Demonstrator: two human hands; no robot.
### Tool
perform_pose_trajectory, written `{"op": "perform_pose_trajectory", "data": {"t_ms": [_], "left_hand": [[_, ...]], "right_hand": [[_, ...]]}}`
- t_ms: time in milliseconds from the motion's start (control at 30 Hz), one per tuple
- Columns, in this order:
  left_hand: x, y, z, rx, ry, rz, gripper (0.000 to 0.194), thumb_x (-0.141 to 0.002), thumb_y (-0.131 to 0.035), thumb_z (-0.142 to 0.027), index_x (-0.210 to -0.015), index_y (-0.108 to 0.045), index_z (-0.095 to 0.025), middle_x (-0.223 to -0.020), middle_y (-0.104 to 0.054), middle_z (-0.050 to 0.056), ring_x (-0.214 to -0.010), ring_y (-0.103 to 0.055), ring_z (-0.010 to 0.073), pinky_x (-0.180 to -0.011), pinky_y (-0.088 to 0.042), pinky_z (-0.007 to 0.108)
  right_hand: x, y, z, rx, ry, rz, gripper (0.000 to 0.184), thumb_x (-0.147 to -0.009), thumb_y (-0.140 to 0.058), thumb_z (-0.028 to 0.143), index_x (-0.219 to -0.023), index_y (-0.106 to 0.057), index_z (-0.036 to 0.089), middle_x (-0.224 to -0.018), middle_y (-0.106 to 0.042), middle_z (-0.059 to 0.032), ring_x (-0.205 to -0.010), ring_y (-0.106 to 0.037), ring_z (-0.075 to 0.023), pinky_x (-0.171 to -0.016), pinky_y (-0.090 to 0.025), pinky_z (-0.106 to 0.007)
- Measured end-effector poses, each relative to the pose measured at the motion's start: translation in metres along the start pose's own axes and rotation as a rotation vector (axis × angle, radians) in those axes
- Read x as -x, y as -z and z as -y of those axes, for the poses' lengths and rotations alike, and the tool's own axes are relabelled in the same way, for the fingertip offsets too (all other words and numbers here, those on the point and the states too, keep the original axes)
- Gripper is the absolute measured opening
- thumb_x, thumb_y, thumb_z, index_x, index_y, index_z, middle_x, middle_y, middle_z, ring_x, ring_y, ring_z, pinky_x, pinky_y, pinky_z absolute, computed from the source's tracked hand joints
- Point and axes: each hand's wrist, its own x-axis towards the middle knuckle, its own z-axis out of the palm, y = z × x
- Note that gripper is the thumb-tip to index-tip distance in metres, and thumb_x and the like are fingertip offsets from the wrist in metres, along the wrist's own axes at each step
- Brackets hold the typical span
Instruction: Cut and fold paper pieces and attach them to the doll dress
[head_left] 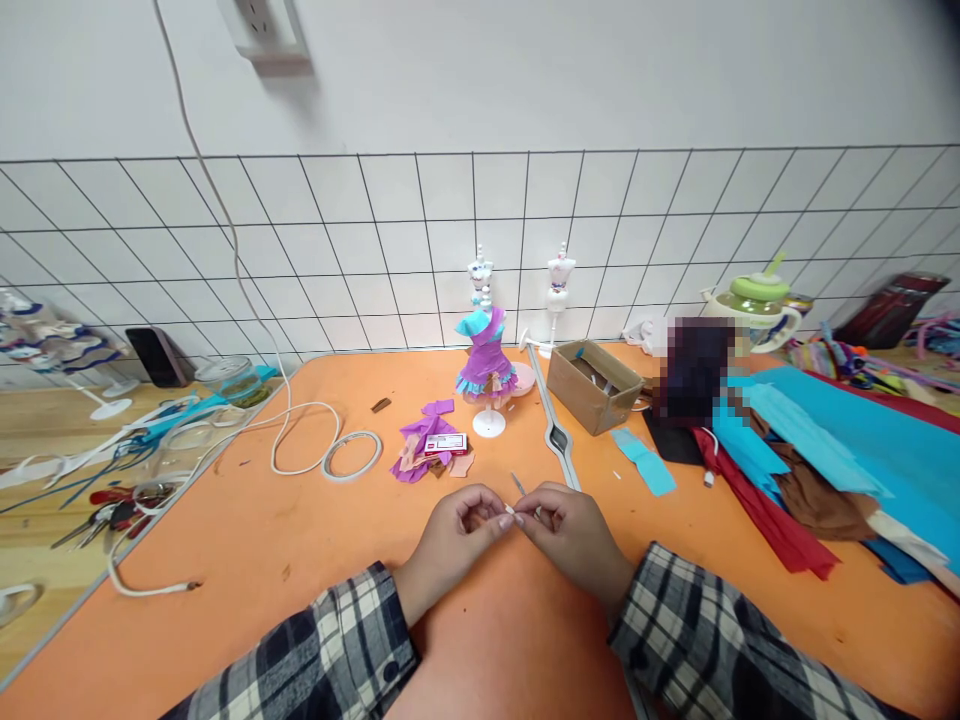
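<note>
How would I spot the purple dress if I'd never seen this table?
Start at the orange tabletop and look past the left hand and right hand, toward the tiled wall. The dress is on a white stand. Its turquoise ruffle sets it apart from the purple scraps nearby.

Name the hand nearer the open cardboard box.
Right. The right hand is on the near side of the cardboard box; the left hand is farther off, toward the near left.

Reaching from the near side with left hand [456, 532] and right hand [571, 535] close together, pinching with curled fingers [480, 494].
</note>
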Motion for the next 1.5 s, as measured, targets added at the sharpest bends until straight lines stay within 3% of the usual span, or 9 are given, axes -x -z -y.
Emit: {"op": "perform_pose_trajectory", "data": {"t_ms": [167,367,633,767,867,1033,1233,1500], "left_hand": [[0.000,-0.003,-0.001,-0.137,-0.018,-0.060,0.015,-0.079,-0.061,-0.028,-0.072,-0.064,-0.015,-0.070,-0.062,0.003,-0.065,-0.055,0.0149,-0.062,-0.043,0.025],[0.001,-0.004,-0.005,-0.070,-0.037,-0.053,0.005,-0.072,-0.059,-0.018,-0.067,-0.059,-0.016,-0.065,-0.058,0.000,-0.061,-0.051,0.0125,-0.059,-0.041,0.023],[0.005,-0.002,-0.006,0.008,-0.126,-0.010,0.010,-0.078,-0.061,-0.022,-0.070,-0.061,-0.015,-0.070,-0.062,0.003,-0.067,-0.057,0.0151,-0.065,-0.044,0.026],[0.001,0.007,0.001,0.111,-0.051,-0.114,0.014,-0.078,-0.064,-0.027,-0.072,-0.061,-0.015,-0.069,-0.059,0.001,-0.066,-0.054,0.0143,-0.063,-0.042,0.025],[-0.002,0.012,0.005,0.134,-0.020,-0.163,0.016,-0.078,-0.065,-0.030,-0.073,-0.061,-0.015,-0.069,-0.059,0.001,-0.068,-0.054,0.0152,-0.066,-0.042,0.026],[-0.003,0.014,0.005,0.140,0.009,-0.165,0.018,-0.077,-0.066,-0.033,-0.074,-0.062,-0.015,-0.069,-0.060,0.001,-0.068,-0.053,0.0156,-0.066,-0.041,0.027],[-0.002,0.013,0.004,0.152,0.023,-0.144,0.019,-0.077,-0.067,-0.033,-0.073,-0.061,-0.015,-0.069,-0.058,0.001,-0.068,-0.052,0.0150,-0.066,-0.040,0.026],[-0.003,0.011,0.006,0.153,0.063,-0.118,0.022,-0.076,-0.069,-0.036,-0.072,-0.060,-0.016,-0.065,-0.054,-0.001,-0.064,-0.047,0.0130,-0.061,-0.036,0.024]], "right_hand": [[0.002,0.001,0.002,0.016,0.023,0.037,0.014,-0.085,-0.061,0.030,-0.081,-0.073,0.022,-0.068,-0.061,-0.0012,-0.061,-0.052,-0.0138,-0.057,-0.037,-0.026],[0.001,0.000,0.004,-0.093,-0.084,0.080,0.018,-0.085,-0.057,0.030,-0.077,-0.070,0.019,-0.071,-0.061,-0.0021,-0.064,-0.053,-0.0137,-0.058,-0.037,-0.025],[0.004,-0.011,0.015,-0.562,-0.392,0.220,0.034,-0.087,-0.046,0.048,-0.069,-0.050,0.020,-0.043,-0.045,0.0053,-0.038,-0.042,-0.0097,-0.040,-0.034,-0.021],[-0.002,-0.002,0.007,-0.777,-0.460,0.178,0.046,-0.080,-0.053,0.062,-0.080,-0.059,0.016,-0.063,-0.056,0.0016,-0.042,-0.045,-0.0072,-0.035,-0.036,-0.019],[-0.004,0.007,0.000,-0.882,-0.503,0.145,0.041,-0.075,-0.066,0.054,-0.090,-0.063,0.015,-0.079,-0.060,-0.0005,-0.048,-0.049,-0.0057,-0.034,-0.037,-0.016],[-0.005,0.010,-0.002,-0.849,-0.524,0.126,0.037,-0.070,-0.074,0.044,-0.089,-0.063,0.015,-0.067,-0.058,0.0020,-0.047,-0.048,-0.0061,-0.035,-0.038,-0.015],[-0.005,0.006,-0.002,-0.798,-0.539,0.113,0.038,-0.069,-0.073,0.045,-0.090,-0.062,0.015,-0.060,-0.056,0.0036,-0.044,-0.046,-0.0069,-0.034,-0.036,-0.016],[-0.003,0.007,-0.001,-0.729,-0.476,0.151,0.026,-0.074,-0.065,0.041,-0.081,-0.058,0.017,-0.058,-0.055,0.0044,-0.042,-0.042,-0.0060,-0.037,-0.034,-0.017]]}}
